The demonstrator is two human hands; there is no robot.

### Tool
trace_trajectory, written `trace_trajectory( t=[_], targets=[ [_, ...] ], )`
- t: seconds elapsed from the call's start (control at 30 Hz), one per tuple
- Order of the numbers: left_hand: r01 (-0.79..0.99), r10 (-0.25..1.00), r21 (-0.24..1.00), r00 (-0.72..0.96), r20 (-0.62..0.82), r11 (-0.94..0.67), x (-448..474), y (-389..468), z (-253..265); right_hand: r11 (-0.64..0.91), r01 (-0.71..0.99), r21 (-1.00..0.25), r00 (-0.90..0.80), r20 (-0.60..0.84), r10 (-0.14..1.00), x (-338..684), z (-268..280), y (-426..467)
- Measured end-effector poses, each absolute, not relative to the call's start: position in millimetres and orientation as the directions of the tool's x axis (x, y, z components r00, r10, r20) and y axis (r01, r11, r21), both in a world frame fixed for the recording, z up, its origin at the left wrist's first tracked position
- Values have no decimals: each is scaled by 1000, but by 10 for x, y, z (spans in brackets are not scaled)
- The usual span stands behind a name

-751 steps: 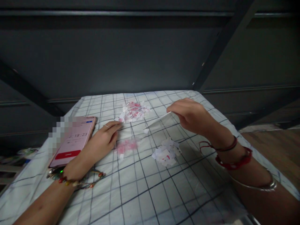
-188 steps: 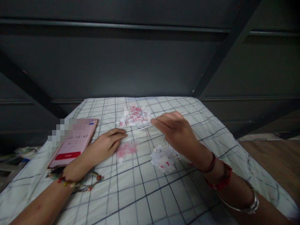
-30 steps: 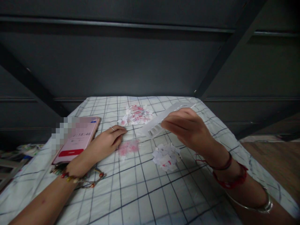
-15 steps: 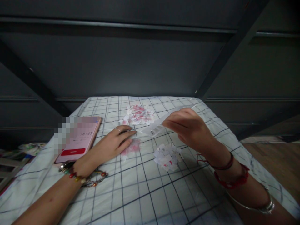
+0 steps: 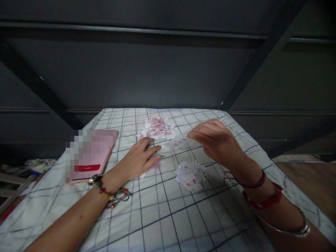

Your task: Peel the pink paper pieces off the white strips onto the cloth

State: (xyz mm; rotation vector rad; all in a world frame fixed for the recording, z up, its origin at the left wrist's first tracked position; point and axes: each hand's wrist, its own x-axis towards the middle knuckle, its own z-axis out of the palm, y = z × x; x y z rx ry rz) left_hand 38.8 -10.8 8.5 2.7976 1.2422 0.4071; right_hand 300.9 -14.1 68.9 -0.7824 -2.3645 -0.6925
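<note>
My left hand (image 5: 138, 159) lies palm down with its fingers stretched out over the checked cloth. Beneath its thumb and partly hidden by it is a small patch of translucent pink pieces (image 5: 156, 163). Thumb and fingers of my right hand (image 5: 216, 141) pinch a whitish translucent strip (image 5: 176, 141) with pale rectangular marks. The strip's far end slants down toward my left fingertips; I cannot tell if they touch it. Beyond my left hand is a heap of pink and white paper scraps (image 5: 159, 127). Mostly white scraps (image 5: 190, 175) form another heap nearer me, below the right hand.
A pink phone (image 5: 102, 154), its screen partly pixelated, lies at the left. The checked cloth (image 5: 157, 217) covers the table. Dark panels (image 5: 162, 70) rise behind its far edge. A cluttered shelf (image 5: 15, 182) stands at the lower left, with wooden floor at right.
My left hand has shifted right and now covers more of the pink pieces. The strip has tilted, its marks now foreshortened. The whole view has moved slightly.
</note>
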Motion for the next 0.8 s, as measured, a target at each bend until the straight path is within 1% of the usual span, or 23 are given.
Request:
trace_trajectory(
  t=[0.23, 0.4, 0.57, 0.63, 0.8],
  targets=[
    [732, 762, 214, 613, 209, -647, 396, -118, 111, 651, 690, 317, -668, 625, 404, 3035, 679, -119],
    [734, 771, 236, 607, 193, -637, 394, -122, 123, 701, 664, 258, -657, 649, 384, 3024, 665, -137],
    [738, 774, 234, 602, 194, -633, 404, -118, 119, 647, 684, 336, -680, 616, 399, 3033, 671, -120],
    [737, 773, 234, 604, 195, -635, 406, -117, 116, 626, 698, 349, -671, 624, 400, 3041, 675, -114],
    [728, 765, 236, 610, 205, -644, 391, -128, 121, 675, 675, 298, -653, 667, 358, 3021, 675, -124]
  ],
)
